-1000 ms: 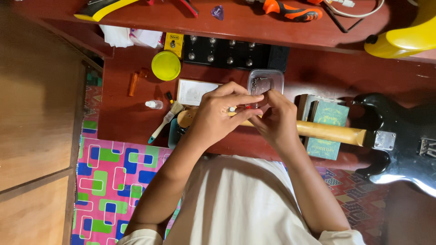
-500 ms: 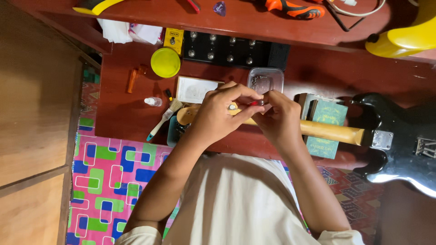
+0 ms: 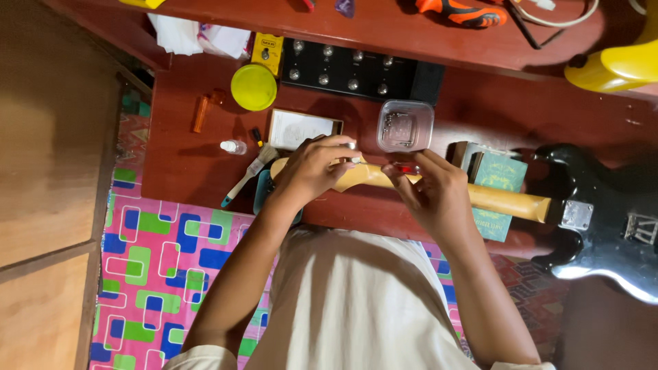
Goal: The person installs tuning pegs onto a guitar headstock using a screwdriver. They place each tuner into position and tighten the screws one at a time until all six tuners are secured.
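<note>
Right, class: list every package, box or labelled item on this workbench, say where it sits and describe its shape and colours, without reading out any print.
White card box: flat rectangle, brown rim, behind the left hand.
Clear plastic tub: squarish, small metal parts inside, behind the right hand.
Green box: rectangular, pale print, under the guitar neck.
Yellow pedal: small, labelled, beside the round yellow lid.
Dropper bottle: small, clear, lying flat.

The guitar body (image 3: pixel 603 219) is glossy black, its neck (image 3: pixel 507 200) pale yellow; the counter (image 3: pixel 185 164) is dark red; a round lid (image 3: pixel 253 87) is yellow-green; the floor mat (image 3: pixel 164 253) shows pink, blue and green blocks.
</note>
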